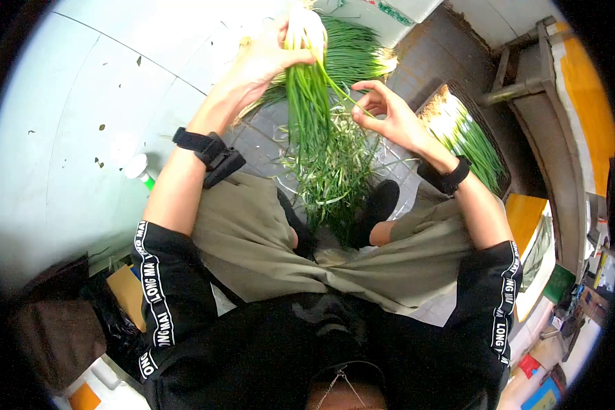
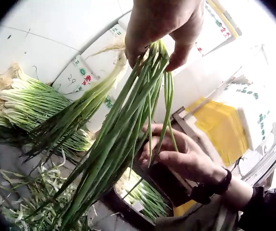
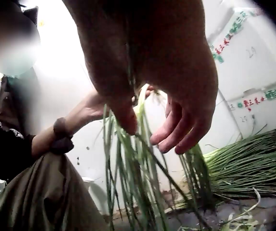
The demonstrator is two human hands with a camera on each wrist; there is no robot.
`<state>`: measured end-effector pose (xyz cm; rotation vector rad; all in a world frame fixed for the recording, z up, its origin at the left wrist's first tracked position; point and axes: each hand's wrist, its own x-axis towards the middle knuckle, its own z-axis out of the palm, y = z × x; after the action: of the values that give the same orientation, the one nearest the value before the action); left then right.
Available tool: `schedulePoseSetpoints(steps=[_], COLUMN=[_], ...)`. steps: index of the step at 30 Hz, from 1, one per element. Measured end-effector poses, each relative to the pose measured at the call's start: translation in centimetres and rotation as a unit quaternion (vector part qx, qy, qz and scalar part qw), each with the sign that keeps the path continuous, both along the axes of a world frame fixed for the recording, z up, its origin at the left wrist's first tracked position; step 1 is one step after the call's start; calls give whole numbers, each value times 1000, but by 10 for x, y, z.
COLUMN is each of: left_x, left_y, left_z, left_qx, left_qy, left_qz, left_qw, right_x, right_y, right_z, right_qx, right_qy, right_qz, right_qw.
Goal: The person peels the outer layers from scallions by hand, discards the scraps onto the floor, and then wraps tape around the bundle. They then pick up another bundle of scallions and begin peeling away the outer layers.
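Note:
My left hand (image 1: 260, 63) grips a bunch of scallions (image 1: 309, 99) near its white ends, and the green leaves hang down over the floor. In the left wrist view the leaves (image 2: 123, 125) fan out below the thumb and fingers. One thin scallion leaf (image 1: 343, 96) slants out of the bunch to my right hand (image 1: 398, 121), which pinches it between thumb and forefinger. The right wrist view shows the other fingers (image 3: 176, 130) of that hand loosely bent beside the hanging leaves. Under the bunch, between the feet, lies a heap of stripped leaves (image 1: 335, 171).
Behind the bunch more scallions (image 1: 355, 48) lie piled against white boxes (image 1: 410, 8). A dark crate (image 1: 504, 181) of scallions stands to the right, near a wooden-framed stand (image 1: 519, 89). A white tiled wall (image 1: 68, 102) runs along the left.

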<state>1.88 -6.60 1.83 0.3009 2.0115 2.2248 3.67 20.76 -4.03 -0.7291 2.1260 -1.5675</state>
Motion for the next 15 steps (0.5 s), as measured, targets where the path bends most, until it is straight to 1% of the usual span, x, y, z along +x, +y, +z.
schedulePoseSetpoints(steps=[1,2,4,5,6,8,9,10,12,13,14,15], left_x=[-1,0,5,3,4,4,9,13,20,21,24,29], left_y=[-6,-9,-13,-19,-23,-29,-25,-25,-27,-29,-34,-38], left_z=[2,2,4,3,3,2,5,10,20,21,19,20], left_qx=[-47,-42,23,28,33,17,24,29,70,106,113,129], left_qy=[7,6,-43,-42,-45,-16,-7,-9,-67,-74,-75,-51], left_qz=[-17,-18,-4,-22,-23,-7,19,20,-8,-13,-8,-29], left_qw=[999,999,999,998,998,1000,999,999,995,991,991,990], right_x=[-3,-5,-6,-5,-4,-4,-3,-4,-8,-11,-13,-15], right_y=[7,14,27,33,40,52,56,60,61,60,60,56], right_z=[-6,-12,-19,-22,-27,-40,-44,-47,-50,-51,-50,-40], right_qx=[-15,-11,78,125,130,241,235,240,220,220,226,245], right_qy=[-73,-74,27,50,47,115,126,124,137,140,140,129], right_qz=[2,0,42,51,50,120,130,132,119,90,97,60], right_qw=[997,997,996,990,989,956,955,954,959,961,959,959])
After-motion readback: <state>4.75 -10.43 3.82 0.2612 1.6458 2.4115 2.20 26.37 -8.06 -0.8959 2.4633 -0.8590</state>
